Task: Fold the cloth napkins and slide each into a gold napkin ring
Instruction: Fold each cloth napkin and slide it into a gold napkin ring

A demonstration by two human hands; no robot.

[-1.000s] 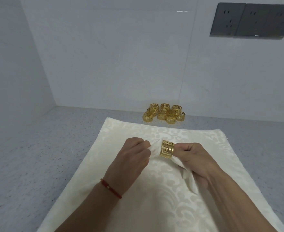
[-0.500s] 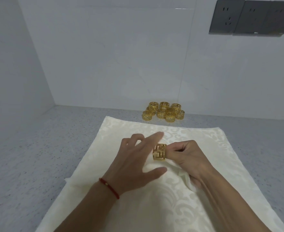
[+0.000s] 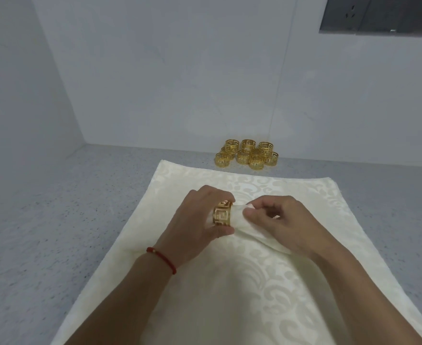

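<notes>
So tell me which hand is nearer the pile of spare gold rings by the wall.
Left, though it is close. The left hand, holding a ring, sits below and slightly left of the pile of spare gold rings; the right hand sits below and further right.

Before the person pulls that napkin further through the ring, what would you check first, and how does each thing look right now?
1. Left hand grips the gold ring: ok.
2. Right hand pinches the rolled napkin: ok.
3. Napkin passes through the ring: ok, cloth shows on both sides.
4. Ring centred on the napkin: cannot tell, the hands hide its ends.
5. Spare rings stand apart by the wall: ok.
</notes>
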